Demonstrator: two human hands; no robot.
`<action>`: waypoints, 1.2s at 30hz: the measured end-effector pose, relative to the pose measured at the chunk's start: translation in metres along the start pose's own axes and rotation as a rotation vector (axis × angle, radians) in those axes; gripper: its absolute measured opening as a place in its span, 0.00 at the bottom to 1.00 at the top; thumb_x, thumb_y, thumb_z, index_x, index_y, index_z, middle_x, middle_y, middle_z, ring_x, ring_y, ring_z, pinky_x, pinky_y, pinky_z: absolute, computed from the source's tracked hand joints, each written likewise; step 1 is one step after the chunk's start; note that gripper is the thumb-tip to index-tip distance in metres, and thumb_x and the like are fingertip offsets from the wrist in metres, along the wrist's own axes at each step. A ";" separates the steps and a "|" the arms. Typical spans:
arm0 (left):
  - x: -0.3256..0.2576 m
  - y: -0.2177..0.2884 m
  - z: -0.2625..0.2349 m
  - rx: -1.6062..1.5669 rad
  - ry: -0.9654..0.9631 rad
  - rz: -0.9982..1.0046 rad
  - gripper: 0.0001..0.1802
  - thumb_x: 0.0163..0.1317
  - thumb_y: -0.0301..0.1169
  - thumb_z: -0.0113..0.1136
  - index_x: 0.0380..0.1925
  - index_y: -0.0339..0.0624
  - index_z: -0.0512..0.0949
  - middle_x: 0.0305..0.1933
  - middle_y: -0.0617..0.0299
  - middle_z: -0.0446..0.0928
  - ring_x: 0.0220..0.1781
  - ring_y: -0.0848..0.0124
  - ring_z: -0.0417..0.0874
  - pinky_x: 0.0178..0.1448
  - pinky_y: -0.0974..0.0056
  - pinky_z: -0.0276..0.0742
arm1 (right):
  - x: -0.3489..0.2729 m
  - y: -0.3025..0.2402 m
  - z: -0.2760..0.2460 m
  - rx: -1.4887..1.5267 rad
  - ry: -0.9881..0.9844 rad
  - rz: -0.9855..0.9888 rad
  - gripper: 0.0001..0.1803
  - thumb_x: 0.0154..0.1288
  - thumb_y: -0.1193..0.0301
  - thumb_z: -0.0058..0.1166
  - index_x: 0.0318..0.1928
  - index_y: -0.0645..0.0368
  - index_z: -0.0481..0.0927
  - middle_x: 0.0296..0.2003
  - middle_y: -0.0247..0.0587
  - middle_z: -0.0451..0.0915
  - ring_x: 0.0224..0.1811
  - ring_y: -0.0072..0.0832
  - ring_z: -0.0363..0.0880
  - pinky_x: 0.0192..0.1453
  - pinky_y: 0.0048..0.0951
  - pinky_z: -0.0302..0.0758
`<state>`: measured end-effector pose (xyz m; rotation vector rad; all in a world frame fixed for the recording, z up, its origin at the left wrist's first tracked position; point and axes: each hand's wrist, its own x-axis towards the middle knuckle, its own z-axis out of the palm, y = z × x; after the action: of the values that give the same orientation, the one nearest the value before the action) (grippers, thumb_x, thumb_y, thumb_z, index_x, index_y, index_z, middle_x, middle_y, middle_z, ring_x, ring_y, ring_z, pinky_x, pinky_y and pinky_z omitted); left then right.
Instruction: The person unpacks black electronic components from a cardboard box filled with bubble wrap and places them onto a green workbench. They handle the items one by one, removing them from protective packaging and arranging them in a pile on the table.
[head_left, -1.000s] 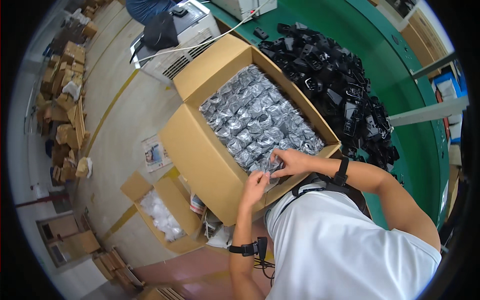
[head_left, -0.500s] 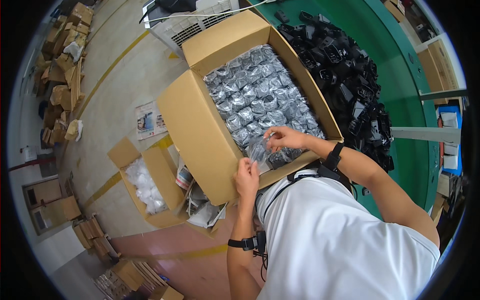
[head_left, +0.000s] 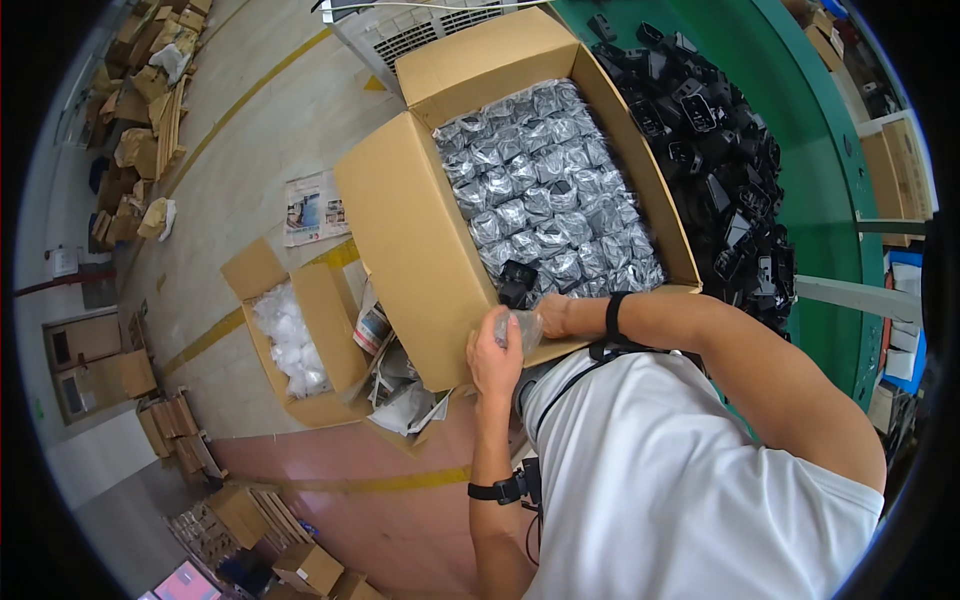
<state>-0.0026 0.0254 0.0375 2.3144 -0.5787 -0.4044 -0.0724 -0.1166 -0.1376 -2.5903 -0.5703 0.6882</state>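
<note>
A clear plastic bag (head_left: 524,327) is pinched in my left hand (head_left: 493,352), over the near edge of a large open cardboard box (head_left: 400,250). Against the bag's right side, my right hand (head_left: 553,316) is closed with its fingertips partly hidden; it appears to grip the bag's edge. Rows of dark parts in clear plastic bags (head_left: 540,200) fill the box. Just beyond my hands, in the box's near left part, sits a black plastic part (head_left: 517,282) that looks unwrapped.
Right of the box, loose black plastic parts (head_left: 715,180) lie heaped on a green table (head_left: 815,130). A smaller carton (head_left: 335,325) of clear plastic bags (head_left: 290,335) stands at the left, near crumpled paper (head_left: 405,405). A newspaper (head_left: 315,208) lies on the floor.
My right hand has drawn back toward me, down to the box's near edge beside the left hand. The bag has come nearer, and the black part now shows uncovered beyond it.
</note>
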 end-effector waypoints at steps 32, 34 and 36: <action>-0.002 0.015 -0.007 0.208 -0.177 0.271 0.21 0.64 0.41 0.56 0.18 0.36 0.79 0.30 0.48 0.77 0.31 0.49 0.78 0.37 0.47 0.73 | -0.084 0.020 -0.082 0.265 0.037 0.144 0.08 0.58 0.69 0.54 0.33 0.57 0.85 0.35 0.46 0.84 0.37 0.41 0.84 0.40 0.38 0.80; 0.002 0.012 -0.002 -0.005 -0.069 0.413 0.21 0.62 0.39 0.58 0.16 0.35 0.76 0.32 0.48 0.77 0.30 0.51 0.78 0.36 0.49 0.72 | -0.113 0.023 -0.102 0.648 0.386 0.140 0.07 0.59 0.70 0.57 0.33 0.59 0.85 0.35 0.45 0.84 0.38 0.37 0.84 0.41 0.35 0.79; -0.002 0.006 0.002 -0.101 -0.078 0.248 0.21 0.60 0.38 0.60 0.14 0.34 0.73 0.29 0.49 0.77 0.28 0.50 0.76 0.34 0.50 0.70 | -0.129 0.015 -0.120 0.848 0.421 0.185 0.07 0.60 0.70 0.59 0.34 0.61 0.84 0.35 0.42 0.83 0.37 0.32 0.83 0.42 0.32 0.78</action>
<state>-0.0071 0.0211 0.0409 2.1059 -0.8529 -0.3970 -0.1061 -0.2232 -0.0003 -1.8921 0.0995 0.3082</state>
